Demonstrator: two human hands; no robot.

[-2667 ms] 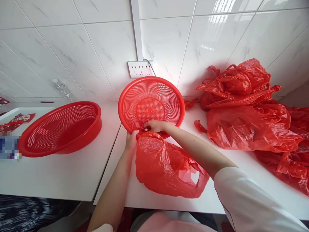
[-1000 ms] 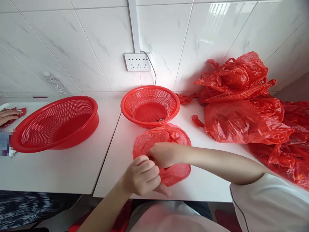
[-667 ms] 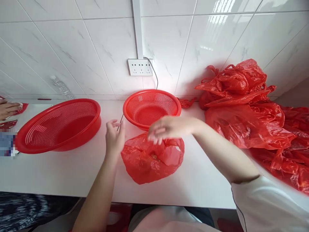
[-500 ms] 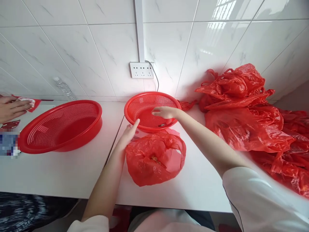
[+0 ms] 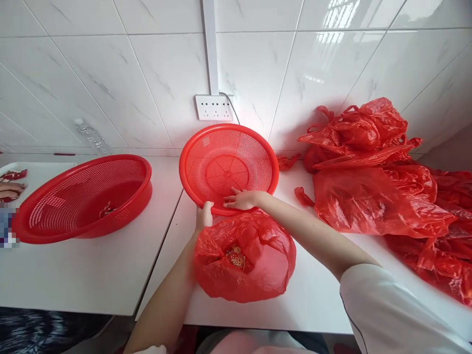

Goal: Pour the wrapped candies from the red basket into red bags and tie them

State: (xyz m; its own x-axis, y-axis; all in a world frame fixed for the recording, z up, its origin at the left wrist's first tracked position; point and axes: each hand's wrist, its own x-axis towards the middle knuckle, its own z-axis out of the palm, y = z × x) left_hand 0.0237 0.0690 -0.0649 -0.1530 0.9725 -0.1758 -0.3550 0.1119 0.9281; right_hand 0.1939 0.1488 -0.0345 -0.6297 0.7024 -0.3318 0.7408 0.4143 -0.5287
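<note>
My left hand grips the near left rim of a round red plastic colander, thumb on top and the other fingers hidden beneath. The colander is tilted, its inside facing me. My right hand reaches over the near rim into it with the fingers stretched out, low against the near wall; nothing shows in it. In front of the colander lies a red plastic bag with its mouth spread open. Small red items with gold patterns lie inside that bag.
At left stands a second red colander holding a small red item. Beyond it are a white tray, a co-worker's hand and a clear plastic bottle. Filled red bags pile up at right. A socket panel is on the wall.
The colander has tipped up towards me, and the small dark item in it no longer shows. My left hand has taken its rim. A small item now lies in the left colander.
</note>
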